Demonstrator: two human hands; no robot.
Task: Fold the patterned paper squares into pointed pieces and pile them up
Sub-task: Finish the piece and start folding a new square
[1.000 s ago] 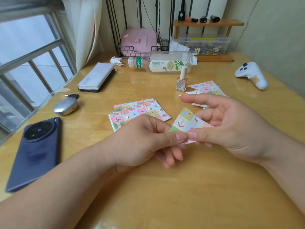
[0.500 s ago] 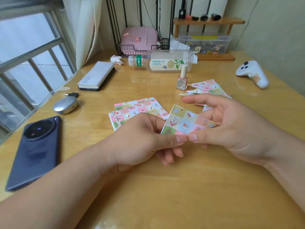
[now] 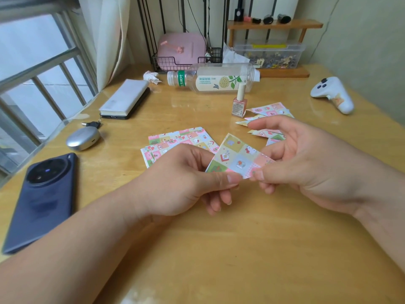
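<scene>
While both hands hang just above the table (image 3: 219, 249), the paper (image 3: 237, 155) sits between them, lifted clear of the wood and tilted up toward the camera. Now the left hand (image 3: 182, 178) has it by the near edge, thumb on top, forefinger tucked behind, a firm pinch, and its other fingers curl loosely below. Over comes the right hand (image 3: 306, 165), thumb to thumb, pinching the near right corner, with the forefinger stretched out straight above the sheet and not touching it. The two thumbnails are almost touching. The paper shows its checked cartoon face and looks like a flat four-sided sheet; whether it carries a crease I can't tell from here.

Behind the left hand, the stack (image 3: 175, 140) of flat squares lies fanned on the table. Further back on the right, partly hidden by the right fingers, the folded pieces (image 3: 270, 110) lie in a loose overlapping pile, points aimed left. A polish bottle (image 3: 239, 104) stands upright just beside that pile, and a plastic bottle (image 3: 219, 79) lies on its side behind it. At far left lies a phone (image 3: 41, 198), back up, with a silver case (image 3: 83, 138) past it, and a controller (image 3: 333, 94) far right.
</scene>
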